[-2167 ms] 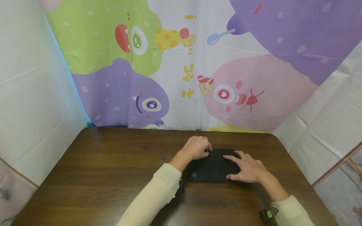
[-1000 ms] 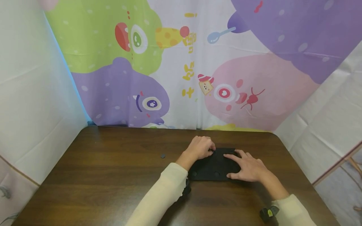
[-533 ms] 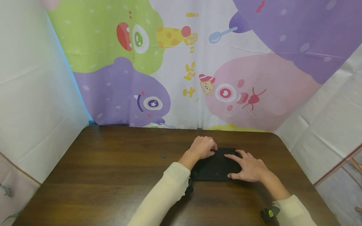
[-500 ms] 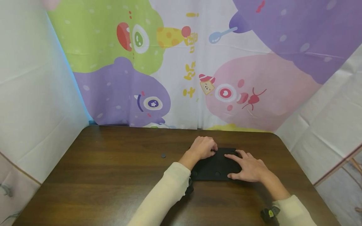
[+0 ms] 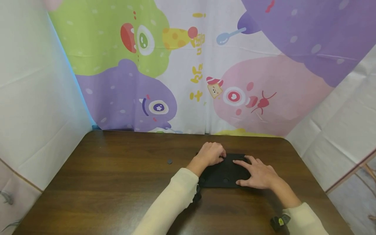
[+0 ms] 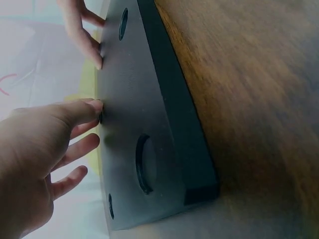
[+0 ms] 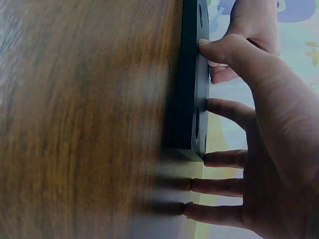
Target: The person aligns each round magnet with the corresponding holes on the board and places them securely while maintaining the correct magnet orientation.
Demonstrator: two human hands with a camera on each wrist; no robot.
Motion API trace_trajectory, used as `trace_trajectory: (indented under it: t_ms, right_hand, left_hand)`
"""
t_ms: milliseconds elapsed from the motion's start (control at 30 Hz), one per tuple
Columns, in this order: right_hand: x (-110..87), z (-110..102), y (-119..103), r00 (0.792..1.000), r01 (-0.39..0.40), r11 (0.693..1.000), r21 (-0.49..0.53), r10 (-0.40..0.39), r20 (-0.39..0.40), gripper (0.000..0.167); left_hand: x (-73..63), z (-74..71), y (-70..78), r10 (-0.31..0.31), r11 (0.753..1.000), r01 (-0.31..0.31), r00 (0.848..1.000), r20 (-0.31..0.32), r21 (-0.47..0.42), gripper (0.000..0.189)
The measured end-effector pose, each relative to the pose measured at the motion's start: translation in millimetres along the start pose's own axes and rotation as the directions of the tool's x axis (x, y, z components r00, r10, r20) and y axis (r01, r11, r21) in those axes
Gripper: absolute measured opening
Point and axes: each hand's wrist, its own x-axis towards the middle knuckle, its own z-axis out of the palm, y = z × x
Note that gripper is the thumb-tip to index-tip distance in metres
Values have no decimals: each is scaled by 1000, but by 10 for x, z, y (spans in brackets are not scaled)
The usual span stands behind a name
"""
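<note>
A flat black panel [image 5: 217, 173] with round recesses lies on the table. Over its far edge, my left hand [image 5: 210, 154] is bent down, thumb and finger together at a far recess. In the left wrist view, a small dark disc [image 6: 101, 117] shows only as a thin edge under that thumb; the other fingers are off the panel. My right hand [image 5: 259, 174] is spread across the panel's right end. In the right wrist view its thumb [image 7: 212, 49] and forefinger touch the top face, and other fingertips reach past the corner.
A loose small grey disc [image 5: 169, 161] lies on the brown wooden table [image 5: 117, 182], left of the panel. A cartoon-printed cloth [image 5: 188, 81] hangs behind the table's far edge, with white sheets at both sides.
My left hand has shifted slightly right along the panel's far edge, then stayed there over the last half second. The right hand keeps its place on the panel.
</note>
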Motion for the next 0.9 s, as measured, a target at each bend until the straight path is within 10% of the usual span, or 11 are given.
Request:
trace_trajectory:
  t_ms: [900]
  right_hand:
    - [2, 7, -3, 1000, 1, 1000, -4, -1, -4, 90]
  left_hand:
    - [-4, -22, -6, -11, 1000, 11, 1000, -16, -1, 14]
